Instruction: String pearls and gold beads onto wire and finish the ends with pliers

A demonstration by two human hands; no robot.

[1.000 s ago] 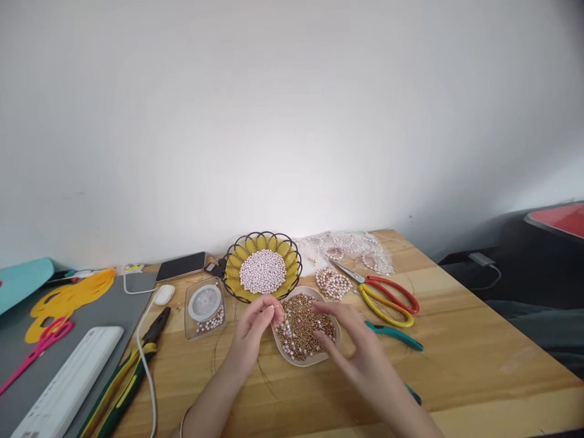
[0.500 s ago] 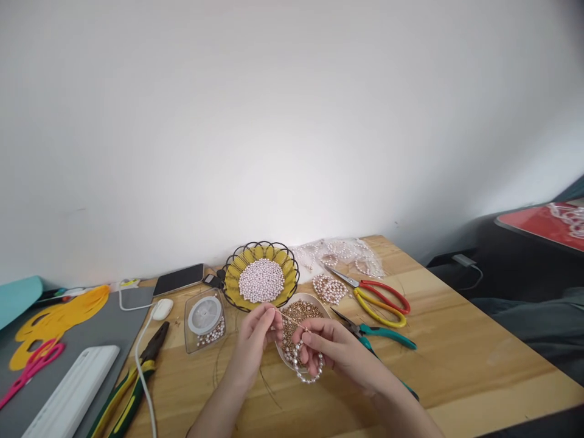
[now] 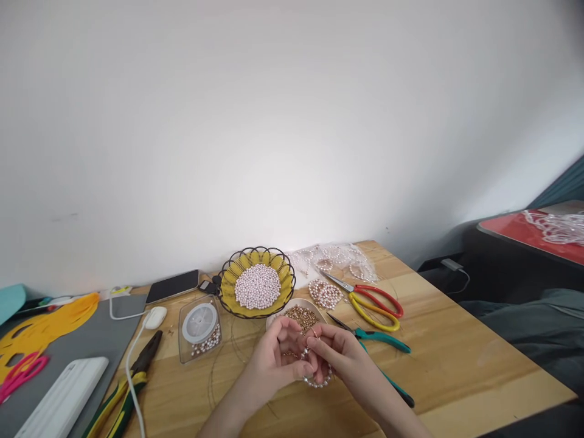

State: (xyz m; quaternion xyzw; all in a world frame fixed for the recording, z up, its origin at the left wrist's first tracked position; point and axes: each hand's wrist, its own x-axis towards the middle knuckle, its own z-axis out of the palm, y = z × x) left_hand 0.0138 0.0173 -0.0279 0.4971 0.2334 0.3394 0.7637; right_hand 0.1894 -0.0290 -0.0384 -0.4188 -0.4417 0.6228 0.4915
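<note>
A small loop of shiny pinkish-silver beads, a beaded bracelet (image 3: pixel 320 383), hangs below the fingers of my right hand (image 3: pixel 342 356). Thumb and index finger of that hand are pinched together at the top of the loop. Close on its left is my left hand (image 3: pixel 274 359), its fingers curved and a gap showing between index finger and thumb. The left thumb tip lies near the bracelet; whether it touches the beads cannot be made out. Beneath both hands sits a pale bowl of gold-brown beads (image 3: pixel 302 316), partly hidden by them.
Behind stands a yellow basket (image 3: pixel 227 281) of pale pink beads. To the right lie bead strands (image 3: pixel 325 294), scissors (image 3: pixel 374 307) and teal-handled pliers (image 3: pixel 383 340). Leftward are a clear box (image 3: pixel 183 340) with a spool, a phone (image 3: pixel 172 286), larger pliers (image 3: pixel 132 389) and a cable (image 3: pixel 130 377).
My left hand has moved right and down toward my right hand, and its pinch has loosened. The thin cord stretched between the hands no longer shows. The view has shifted slightly.
</note>
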